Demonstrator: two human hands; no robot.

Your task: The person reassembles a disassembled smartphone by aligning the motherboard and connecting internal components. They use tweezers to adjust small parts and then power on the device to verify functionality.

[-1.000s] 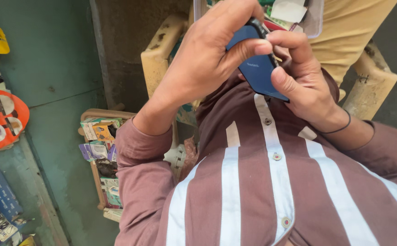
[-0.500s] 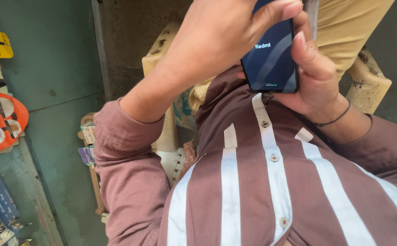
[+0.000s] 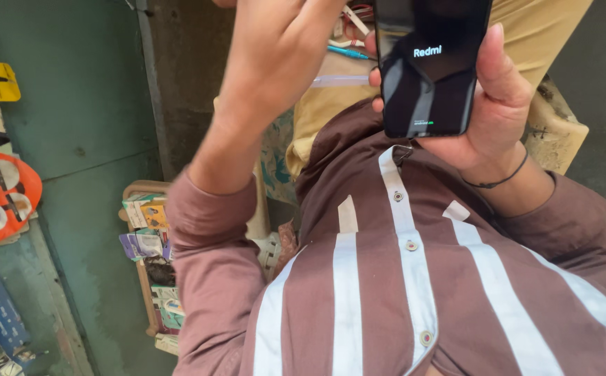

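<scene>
Phone [image 3: 428,66] upright (screen lit) within right hand's [image 3: 498,104] grip.

phone [image 3: 428,76]: black | shirt [image 3: 386,278]: maroon, white stripes | wall [image 3: 73,90]: green

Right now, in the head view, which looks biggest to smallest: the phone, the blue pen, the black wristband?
1. Phone, though it is nearest the camera.
2. Wristband and pen: both thin and partly hidden, too close to rank.

A single head-worn camera looks steeply down, very close over the striped shirt [image 3: 386,292], facing the floor [image 3: 87,209].
</scene>
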